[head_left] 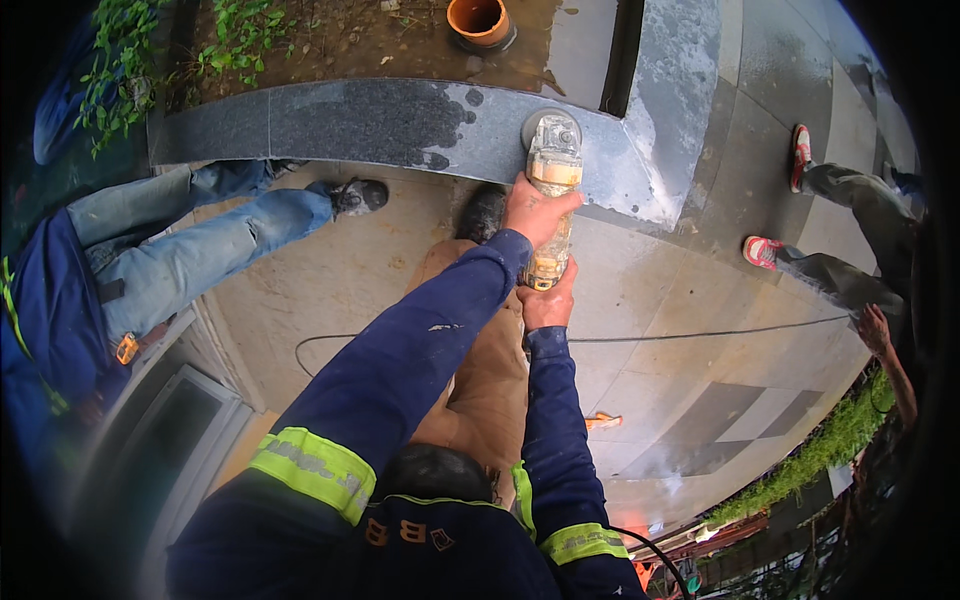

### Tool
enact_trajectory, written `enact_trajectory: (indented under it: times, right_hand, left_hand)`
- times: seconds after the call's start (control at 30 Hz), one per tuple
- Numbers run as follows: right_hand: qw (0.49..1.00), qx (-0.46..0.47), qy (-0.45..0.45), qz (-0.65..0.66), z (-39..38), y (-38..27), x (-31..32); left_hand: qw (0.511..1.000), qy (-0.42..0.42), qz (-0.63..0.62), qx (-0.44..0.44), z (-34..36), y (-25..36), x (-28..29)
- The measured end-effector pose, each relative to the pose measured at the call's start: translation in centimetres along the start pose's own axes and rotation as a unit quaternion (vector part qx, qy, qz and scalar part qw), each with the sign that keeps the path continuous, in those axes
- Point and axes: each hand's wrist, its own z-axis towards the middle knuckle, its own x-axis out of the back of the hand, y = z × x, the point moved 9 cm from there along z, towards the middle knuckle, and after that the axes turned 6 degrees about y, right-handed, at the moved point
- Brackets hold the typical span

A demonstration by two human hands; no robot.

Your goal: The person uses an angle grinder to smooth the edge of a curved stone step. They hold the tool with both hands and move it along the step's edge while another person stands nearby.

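Observation:
An angle grinder (553, 185), yellowish and caked with pale dust, reaches forward over a grey stone ledge (330, 122). Its round disc (541, 121) is at the ledge's top, mostly behind the grinder's head; contact cannot be made out. My left hand (537, 208) wraps round the body just behind the head. Further back, my right hand (549, 297) grips the rear end. The stone is dark on the left, with wet-looking patches, and paler around the grinder.
A black cable (690, 335) crosses the tiled floor. Beyond the ledge, an orange pot (480, 20) stands in a muddy planter bed (370, 45). A person in jeans (215, 235) is at left; another in red shoes (765, 252) is at right. An orange object (604, 421) lies on the floor.

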Motion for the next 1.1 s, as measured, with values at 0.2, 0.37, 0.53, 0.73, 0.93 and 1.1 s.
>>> enact_trajectory:
  times: [0.2, 0.37, 0.53, 0.73, 0.93, 1.1]
  right_hand:
    - [1.000, -0.017, -0.004, 0.007, -2.1, 1.9, 0.7]
    - [0.999, -0.029, -0.017, -0.009, -2.9, 2.0, 0.0]
    - [1.000, 0.010, -0.022, -0.008, -0.3, -0.5, -1.1]
    - [0.999, 0.032, 0.011, 0.032, 0.7, -1.4, 0.8]
    - [1.000, -0.005, -0.010, -0.007, -1.6, 1.2, 1.3]
    - [1.000, 0.015, -0.019, -0.001, -1.5, 1.2, -0.1]
  left_hand:
    - [1.000, -0.013, 0.015, 0.011, -1.9, -1.8, -0.1]
    - [1.000, 0.014, 0.009, 0.000, -3.0, -0.8, 1.5]
    - [1.000, 0.015, -0.016, -0.023, 0.7, -0.6, 1.7]
    - [1.000, 0.011, 0.002, -0.011, 0.8, 0.6, -0.9]
    - [1.000, 0.011, 0.003, -0.009, -1.6, -2.5, -0.6]
    - [1.000, 0.012, -0.020, -0.006, -1.8, -0.7, 1.3]
